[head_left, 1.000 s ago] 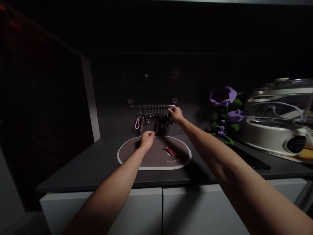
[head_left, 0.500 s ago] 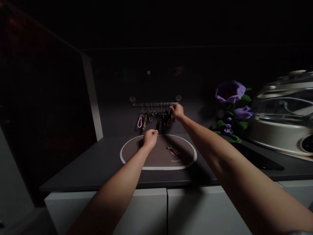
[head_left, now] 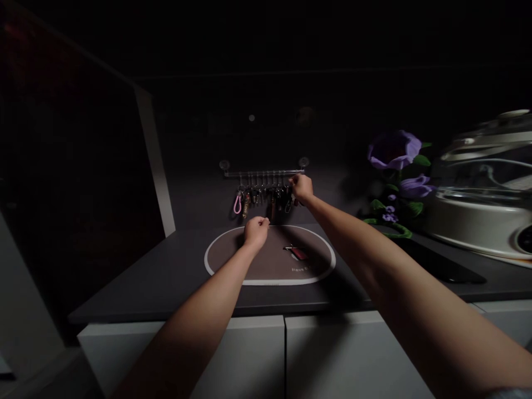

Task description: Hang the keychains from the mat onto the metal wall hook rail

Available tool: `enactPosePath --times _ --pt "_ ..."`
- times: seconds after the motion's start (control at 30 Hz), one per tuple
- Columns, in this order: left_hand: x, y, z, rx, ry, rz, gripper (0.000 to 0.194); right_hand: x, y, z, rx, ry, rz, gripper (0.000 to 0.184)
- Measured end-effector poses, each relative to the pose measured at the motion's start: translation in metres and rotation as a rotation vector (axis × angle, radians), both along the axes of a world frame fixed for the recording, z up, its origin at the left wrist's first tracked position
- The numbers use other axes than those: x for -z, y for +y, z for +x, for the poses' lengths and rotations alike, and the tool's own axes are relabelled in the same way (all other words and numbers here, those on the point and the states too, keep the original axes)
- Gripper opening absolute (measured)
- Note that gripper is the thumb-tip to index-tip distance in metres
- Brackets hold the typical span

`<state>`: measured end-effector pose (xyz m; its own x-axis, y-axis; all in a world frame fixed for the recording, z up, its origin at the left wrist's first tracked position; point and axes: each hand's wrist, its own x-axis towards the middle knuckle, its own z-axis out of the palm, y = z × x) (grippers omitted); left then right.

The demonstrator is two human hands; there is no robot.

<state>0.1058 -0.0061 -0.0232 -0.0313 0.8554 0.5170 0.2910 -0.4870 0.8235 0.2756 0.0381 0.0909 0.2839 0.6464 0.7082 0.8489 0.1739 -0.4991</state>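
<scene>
A clear rail (head_left: 266, 173) is fixed to the dark wall, with several key rings and keys (head_left: 261, 195) hanging from its hooks. Among them are a pink loop strap (head_left: 237, 203) and a tan lettered tag (head_left: 246, 205). At the rail's right end, my right hand (head_left: 301, 187) is closed in a pinch on a key ring, whose small dark-red piece (head_left: 296, 203) hangs just below the fingers. My left hand (head_left: 256, 231) is held over the mat, thumb and fingers pinched together; what they hold, if anything, is hidden. A dark-red key fob (head_left: 298, 254) with a metal piece lies on the mat.
The brown oval mat (head_left: 233, 260) with a white rim lies on a dark countertop (head_left: 166, 277). To the right are purple crochet flowers (head_left: 394, 152), a black flat slab (head_left: 449, 266) and a cream appliance with a clear cover (head_left: 477, 221). White cabinets (head_left: 324, 354) stand below.
The view has tilted slightly, so the wall and rail sit a little higher. Both hands keep nearly the same places, the right at the rail's end and the left over the mat.
</scene>
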Motion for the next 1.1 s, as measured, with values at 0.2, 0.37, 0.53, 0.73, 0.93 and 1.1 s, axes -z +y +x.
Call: enactPosePath --times 0.2,0.37,0.53,0.73,0.93,1.1 --pt "0.001 0.001 0.0 0.004 -0.009 -0.015 0.023 0.009 0.001 0.001 -0.032 0.022 0.004 0.022" --pt "0.001 0.001 0.0 0.015 -0.022 -0.028 0.022 0.013 0.003 0.001 -0.035 0.034 -0.008 0.024" --pt "0.001 0.0 0.0 0.036 -0.032 -0.029 0.022 0.014 0.0 0.0 -0.043 0.033 -0.013 0.024" --pt "0.0 -0.001 0.0 0.059 -0.048 -0.03 0.021 0.014 -0.003 -0.001 -0.052 0.052 -0.039 0.025" --pt "0.001 -0.001 0.001 0.093 -0.035 -0.025 0.022 0.016 -0.002 0.002 -0.074 0.049 -0.034 0.026" --pt "0.0 -0.003 0.002 0.125 -0.047 -0.033 0.023 0.015 -0.012 0.003 -0.057 0.046 -0.008 0.025"
